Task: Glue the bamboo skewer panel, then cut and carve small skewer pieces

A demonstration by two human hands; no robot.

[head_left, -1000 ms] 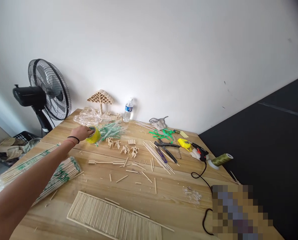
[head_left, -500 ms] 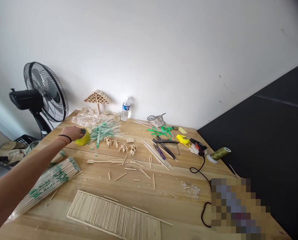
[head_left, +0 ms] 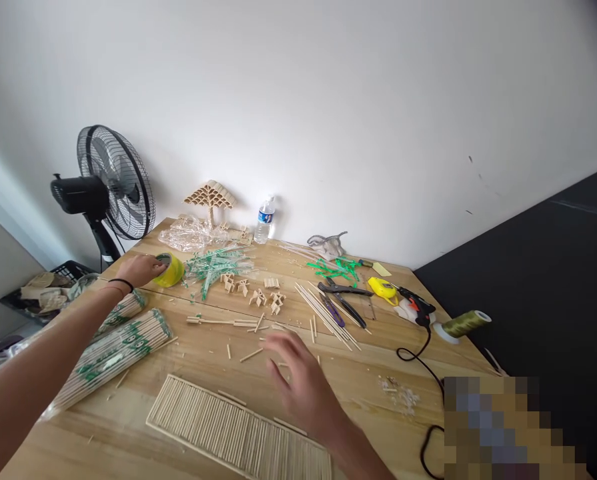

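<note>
My left hand (head_left: 141, 272) reaches to the back left, its fingers pinched on the near rim of a roll of yellow tape (head_left: 177, 272). The roll stands on its side, beside a heap of green-and-clear wrapper strips (head_left: 218, 263). Over the middle of the table hovers my right hand (head_left: 298, 383), slightly blurred, thumb and fingers apart, holding nothing I can see. Below it are short cut sticks (head_left: 251, 355), partly covered by the hand. A flat panel of sticks laid side by side (head_left: 228, 423) lies at the front, near my right wrist.
Packs of wooden sticks (head_left: 123, 347) lie at left under my forearm. Small stick models (head_left: 258, 298), pliers (head_left: 345, 290), a yellow tape measure (head_left: 382, 290), a corded glue gun (head_left: 418, 307) and a thread spool (head_left: 463, 327) sit farther back. A bottle (head_left: 265, 220) and fan (head_left: 115, 180) stand behind.
My right hand has come into view over the middle of the table. The tape roll has shifted slightly left with my left hand. The view has turned a little left.
</note>
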